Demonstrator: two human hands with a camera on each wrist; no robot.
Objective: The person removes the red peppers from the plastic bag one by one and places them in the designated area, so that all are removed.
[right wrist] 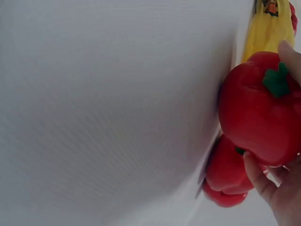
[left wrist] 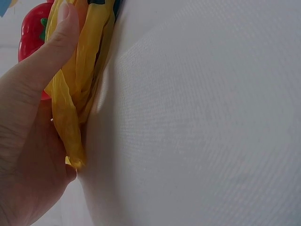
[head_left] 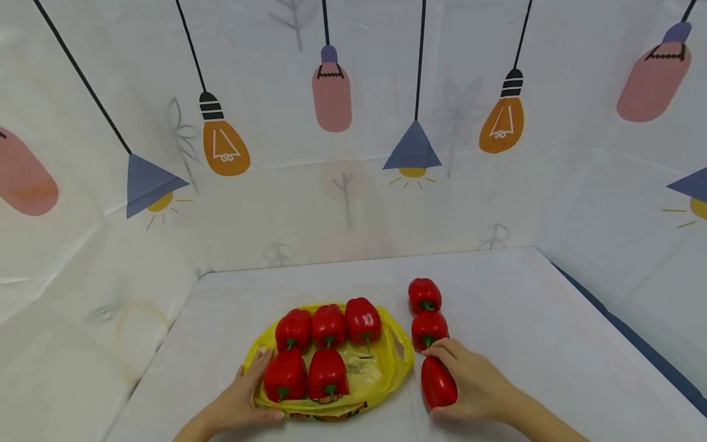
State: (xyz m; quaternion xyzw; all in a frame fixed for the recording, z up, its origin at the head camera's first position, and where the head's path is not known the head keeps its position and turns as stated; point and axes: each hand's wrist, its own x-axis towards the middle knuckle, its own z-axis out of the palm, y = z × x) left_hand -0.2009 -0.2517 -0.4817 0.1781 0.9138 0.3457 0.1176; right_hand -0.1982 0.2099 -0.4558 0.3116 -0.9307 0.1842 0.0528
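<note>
My right hand [head_left: 477,380] grips a red bell pepper [head_left: 438,383] from its right side, thumb at the near end and fingers at the far end. In the right wrist view this bell pepper [right wrist: 258,108] shows its green stem. Directly beyond it, two more red bell peppers [head_left: 429,328] stand in a line on the table. My left hand [head_left: 243,393] rests along the left edge of a yellow plastic bag [head_left: 356,365], thumb at the near side and fingers spread along the far side. Several red bell peppers [head_left: 328,371] lie on the bag in two rows.
The white table [head_left: 525,319] reaches back to a pale cloth backdrop [head_left: 265,209] printed with lamps and bulbs. A dark blue strip [head_left: 635,337] runs along the table's right edge. The bag's handle loop [head_left: 400,347] lies toward the line of peppers.
</note>
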